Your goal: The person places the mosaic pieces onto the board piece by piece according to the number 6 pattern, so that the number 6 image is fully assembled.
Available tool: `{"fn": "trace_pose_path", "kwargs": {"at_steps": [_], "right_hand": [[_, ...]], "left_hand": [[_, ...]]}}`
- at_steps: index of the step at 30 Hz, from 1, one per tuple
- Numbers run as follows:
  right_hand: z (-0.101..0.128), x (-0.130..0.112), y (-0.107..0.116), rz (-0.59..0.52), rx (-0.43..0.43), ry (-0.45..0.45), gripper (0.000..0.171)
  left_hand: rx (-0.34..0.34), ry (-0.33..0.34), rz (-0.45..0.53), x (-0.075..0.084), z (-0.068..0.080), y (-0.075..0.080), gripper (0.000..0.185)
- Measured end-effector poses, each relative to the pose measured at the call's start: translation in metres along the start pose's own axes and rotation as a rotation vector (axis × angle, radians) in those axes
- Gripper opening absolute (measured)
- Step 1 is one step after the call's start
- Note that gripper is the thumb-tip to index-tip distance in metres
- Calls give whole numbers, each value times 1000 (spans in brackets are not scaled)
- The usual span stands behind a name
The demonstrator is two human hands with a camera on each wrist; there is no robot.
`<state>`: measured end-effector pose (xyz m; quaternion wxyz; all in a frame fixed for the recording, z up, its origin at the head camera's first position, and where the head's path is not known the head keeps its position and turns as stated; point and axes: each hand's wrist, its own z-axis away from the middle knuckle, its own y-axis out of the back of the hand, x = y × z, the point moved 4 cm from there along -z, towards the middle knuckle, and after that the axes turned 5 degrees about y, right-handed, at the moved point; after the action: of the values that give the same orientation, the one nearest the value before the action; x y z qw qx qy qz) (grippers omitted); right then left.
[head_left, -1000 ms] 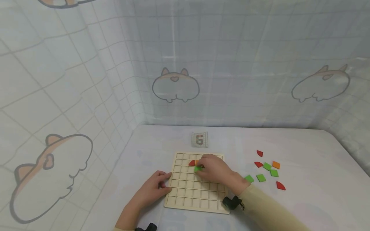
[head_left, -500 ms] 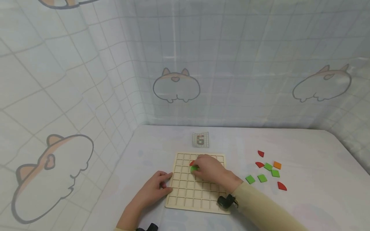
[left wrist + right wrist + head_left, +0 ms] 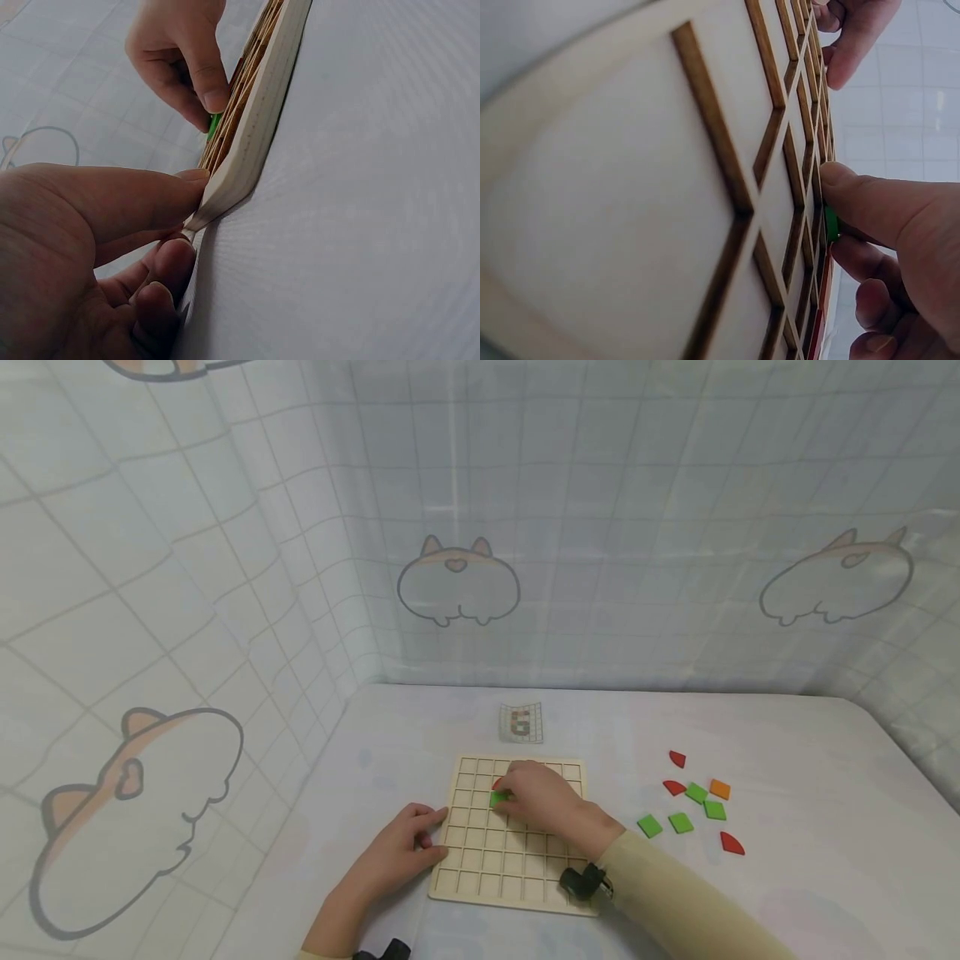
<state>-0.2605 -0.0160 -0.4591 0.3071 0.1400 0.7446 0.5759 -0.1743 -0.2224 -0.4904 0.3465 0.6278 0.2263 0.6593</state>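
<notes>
Two hands work over a pale wooden grid board (image 3: 510, 852) that lies flat on the white cloth-covered counter (image 3: 787, 860). Nearest, the left hand (image 3: 401, 852) rests at the board's near-left edge; in the left wrist view its thumb and curled fingers (image 3: 161, 274) grip that edge, thumb on top and fingers tucked beneath the corner. Further in, the right hand (image 3: 543, 802), in a beige sleeve (image 3: 675, 902), reaches over the board's middle towards its far-left part. Its thumb and forefinger pinch a small green square tile (image 3: 499, 797), pressed down onto the grid cells; the right wrist view shows the tile's green edge (image 3: 830, 223) caught under the thumb tip against the board. Just beyond the tile, a sliver of a red piece (image 3: 496, 784) shows on the board, mostly hidden by the hand. To the right, well apart from the board, loose pieces lie on the counter: four green square tiles (image 3: 680, 822), three red quarter-round pieces (image 3: 730, 843) and one orange square tile (image 3: 719, 789). Beyond the board's far edge lies a small card printed with a gridded figure 6 (image 3: 521, 722). Checked cloth with cartoon animal outlines (image 3: 457, 581) hangs behind.
</notes>
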Motion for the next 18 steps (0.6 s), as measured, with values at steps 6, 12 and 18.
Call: {"fn": "trace_pose_path", "kwargs": {"at_steps": [6, 12, 18], "right_hand": [[1, -1, 2, -8, -7, -11, 26], [2, 0, 2, -11, -12, -24, 28], [3, -1, 4, -8, -8, -15, 27]], "left_hand": [[-5, -4, 3, -1, 1, 0, 59], [-9, 14, 2, 1, 1, 0, 59], [-1, 26, -1, 0, 2, 0, 58]]}}
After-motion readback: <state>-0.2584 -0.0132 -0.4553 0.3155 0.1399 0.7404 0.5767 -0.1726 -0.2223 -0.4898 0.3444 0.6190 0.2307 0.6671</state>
